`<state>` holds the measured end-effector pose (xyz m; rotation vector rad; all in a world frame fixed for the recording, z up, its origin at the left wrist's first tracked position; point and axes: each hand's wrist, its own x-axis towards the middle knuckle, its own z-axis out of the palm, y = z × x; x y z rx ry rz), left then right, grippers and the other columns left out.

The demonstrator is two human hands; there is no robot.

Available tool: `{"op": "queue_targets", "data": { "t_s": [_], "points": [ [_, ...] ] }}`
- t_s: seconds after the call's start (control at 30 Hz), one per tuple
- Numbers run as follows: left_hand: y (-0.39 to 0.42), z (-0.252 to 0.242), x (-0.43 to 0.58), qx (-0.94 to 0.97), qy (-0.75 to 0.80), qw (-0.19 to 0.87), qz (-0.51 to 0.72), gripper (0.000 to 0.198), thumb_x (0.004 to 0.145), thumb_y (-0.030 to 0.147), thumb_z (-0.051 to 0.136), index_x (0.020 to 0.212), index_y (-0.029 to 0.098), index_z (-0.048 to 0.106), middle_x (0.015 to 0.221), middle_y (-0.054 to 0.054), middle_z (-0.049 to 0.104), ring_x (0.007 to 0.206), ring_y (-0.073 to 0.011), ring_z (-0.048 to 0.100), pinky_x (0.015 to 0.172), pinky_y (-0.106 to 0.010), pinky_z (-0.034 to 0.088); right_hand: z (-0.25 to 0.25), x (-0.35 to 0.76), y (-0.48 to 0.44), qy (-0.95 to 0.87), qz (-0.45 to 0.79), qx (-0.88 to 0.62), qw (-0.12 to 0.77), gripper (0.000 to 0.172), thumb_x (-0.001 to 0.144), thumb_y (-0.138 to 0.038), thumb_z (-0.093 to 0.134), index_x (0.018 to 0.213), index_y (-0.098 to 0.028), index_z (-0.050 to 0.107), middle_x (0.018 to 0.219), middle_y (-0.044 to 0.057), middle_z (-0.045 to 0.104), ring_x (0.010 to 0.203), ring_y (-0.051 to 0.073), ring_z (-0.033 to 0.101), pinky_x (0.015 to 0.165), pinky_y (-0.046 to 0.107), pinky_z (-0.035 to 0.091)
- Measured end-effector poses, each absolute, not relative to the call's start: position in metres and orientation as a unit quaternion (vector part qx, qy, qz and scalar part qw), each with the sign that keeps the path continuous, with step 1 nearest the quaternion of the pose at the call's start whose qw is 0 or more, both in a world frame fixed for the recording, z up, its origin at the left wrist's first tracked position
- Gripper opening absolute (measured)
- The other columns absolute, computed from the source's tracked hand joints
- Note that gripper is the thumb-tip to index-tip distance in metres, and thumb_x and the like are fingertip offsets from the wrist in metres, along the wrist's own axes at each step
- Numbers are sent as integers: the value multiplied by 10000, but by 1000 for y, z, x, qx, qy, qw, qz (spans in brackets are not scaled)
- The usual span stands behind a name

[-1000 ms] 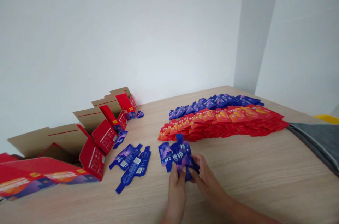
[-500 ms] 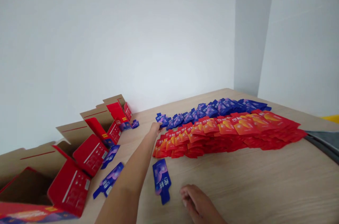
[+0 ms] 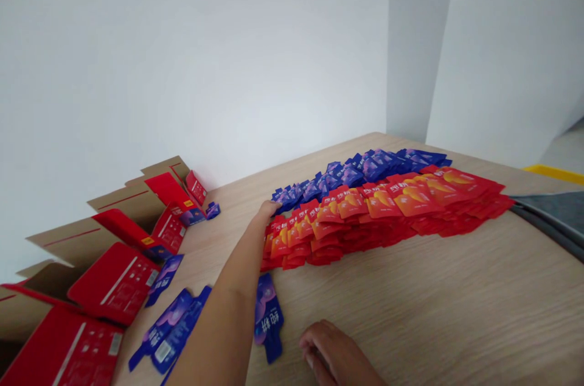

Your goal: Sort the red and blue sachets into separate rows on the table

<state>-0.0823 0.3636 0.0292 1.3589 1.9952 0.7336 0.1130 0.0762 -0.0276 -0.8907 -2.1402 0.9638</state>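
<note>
My left hand (image 3: 269, 209) reaches far forward over the table to the near left end of a row of blue sachets (image 3: 349, 176). Its thumb lies on a blue sachet at that end and its other fingers are mostly hidden; the hand looks closed on it. Just right of my left forearm, a single blue sachet (image 3: 268, 319) lies flat with its spout-like tab toward me. My right hand (image 3: 337, 350) rests low over the bare wood, fingers curled, with nothing seen in them. Ahead of it spreads a thick overlapping pile of red sachets (image 3: 392, 203).
Open red cartons (image 3: 114, 282) with raised brown flaps line the left side. Blue sachets (image 3: 166, 322) lie before them, with another small one (image 3: 212, 210) by the far carton. A dark grey object (image 3: 552, 215) lies at the right edge. A white wall (image 3: 274, 69) stands behind the table.
The view has shifted, so the cartons and sachets sit further left. My left hand has brought the blue sachet against the row's end. My right hand stays curled by the table's front.
</note>
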Motion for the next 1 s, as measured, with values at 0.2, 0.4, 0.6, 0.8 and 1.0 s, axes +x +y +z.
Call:
{"op": "queue_targets", "data": {
  "t_s": [0.2, 0.4, 0.6, 0.8, 1.0],
  "points": [
    [351, 44, -90, 548, 755, 273, 233, 232, 818, 339, 566, 894, 131, 632, 965, -61, 661, 880, -178, 612, 780, -347, 489, -23, 115, 75, -803, 378, -336, 317, 163, 790, -100, 417, 855, -151, 558, 815, 70, 622, 755, 159, 551, 685, 243, 418],
    [292, 72, -148, 578, 748, 235, 227, 285, 775, 272, 563, 1024, 155, 635, 1133, -100, 637, 1063, -234, 564, 880, -338, 445, -11, 120, 66, -772, 408, -363, 326, 151, 814, -92, 405, 833, -169, 534, 833, 53, 590, 780, 154, 534, 716, 258, 408],
    [170, 66, -187, 614, 742, 189, 192, 263, 746, 181, 504, 938, 129, 676, 1069, -106, 664, 1072, -246, 560, 982, -370, 382, -9, 121, 65, -806, 374, -329, 320, 224, 735, -43, 423, 869, -180, 538, 886, 62, 573, 866, 180, 515, 787, 310, 419],
    [56, 15, -101, 739, 633, 140, 185, 433, 786, 286, 521, 1205, 178, 546, 1337, -102, 478, 1235, -225, 425, 1049, -393, 315, -9, 124, 62, -824, 307, -316, 356, 323, 768, -61, 394, 1032, -175, 542, 1020, 96, 557, 984, 196, 495, 881, 372, 416],
    [8, 18, -80, 817, 529, 178, 146, 504, 771, 163, 488, 1261, 281, 475, 1339, -21, 485, 1279, -180, 367, 1089, -413, 234, -6, 129, 53, -872, 210, -299, 325, 387, 835, -121, 374, 1183, -183, 531, 1227, 109, 516, 1175, 219, 412, 1009, 446, 304]
  ]
}}
